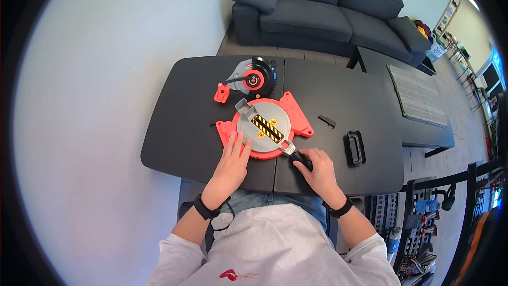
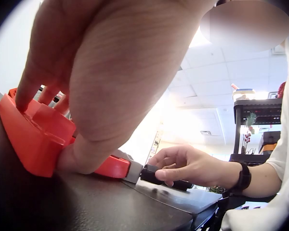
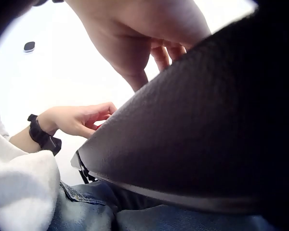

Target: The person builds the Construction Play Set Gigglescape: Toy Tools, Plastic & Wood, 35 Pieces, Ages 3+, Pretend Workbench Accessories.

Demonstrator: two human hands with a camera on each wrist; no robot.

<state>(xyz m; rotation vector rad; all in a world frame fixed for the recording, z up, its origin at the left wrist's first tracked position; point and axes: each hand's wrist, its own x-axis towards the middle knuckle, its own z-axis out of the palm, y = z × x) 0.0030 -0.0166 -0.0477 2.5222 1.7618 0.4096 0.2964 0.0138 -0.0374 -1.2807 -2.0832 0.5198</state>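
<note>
A toy miter saw base point(image 1: 298, 119) lies on the black table, red with side wings and a round grey turntable point(image 1: 251, 136) bearing a yellow-and-black striped slot. My left hand point(image 1: 230, 165) rests on its left side with the fingers extended; in the left wrist view the thumb lies against the red edge. At the turntable's front, my right hand point(image 1: 319, 172) pinches a black handle point(image 2: 151, 174) beside the grey arm. Behind the base is the saw head point(image 1: 246, 71), with its black blade guard and a red end piece. The handle is hidden in the right wrist view.
Right of the base lie a small black bar point(image 1: 327, 121) and a black oblong frame-like part point(image 1: 355, 148). A seam point(image 1: 280, 77) crosses the table point(image 1: 169, 122). Beyond stand a grey sofa point(image 1: 307, 18) and a second table point(image 1: 389, 111); a black rack point(image 1: 383, 212) is at the right.
</note>
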